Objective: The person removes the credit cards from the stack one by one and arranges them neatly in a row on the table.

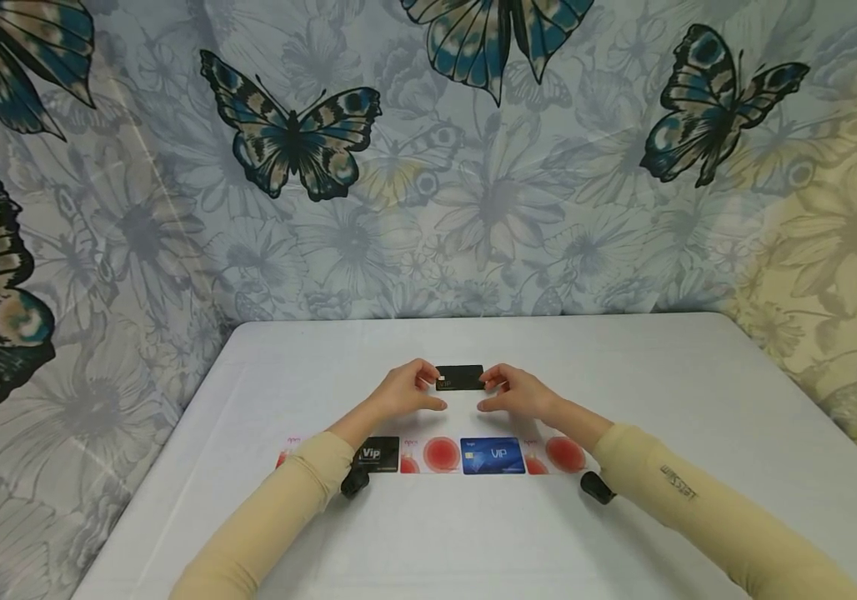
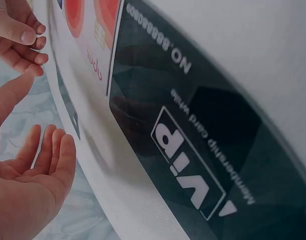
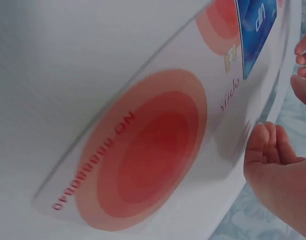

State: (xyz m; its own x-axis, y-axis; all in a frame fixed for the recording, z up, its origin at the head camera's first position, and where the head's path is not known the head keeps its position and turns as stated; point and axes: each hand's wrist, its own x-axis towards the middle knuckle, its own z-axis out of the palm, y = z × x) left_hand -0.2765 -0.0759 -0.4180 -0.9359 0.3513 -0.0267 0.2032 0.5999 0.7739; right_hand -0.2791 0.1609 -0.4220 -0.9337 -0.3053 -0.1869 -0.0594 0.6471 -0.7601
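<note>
A black card [image 1: 460,378] lies toward the back of the white table, between the two hands. My left hand [image 1: 403,390] has its fingertips right at the card's left end, thumb held apart in front. Mirroring it, my right hand [image 1: 522,392] touches near the right end with loosely bent fingers, its thumb also apart. Nearer to me runs a row of cards: a black Vip card [image 1: 380,455], a white card with red circles [image 1: 440,455], a blue VIP card [image 1: 493,456] and another red-circle card [image 1: 565,455]. The left sleeve partly covers the row's left end.
The white table [image 1: 623,358] reaches back to a cloth backdrop [image 1: 413,250] printed with butterflies and flowers. Dark wrist cameras [image 1: 597,487] hang beneath both forearms, close over the card row.
</note>
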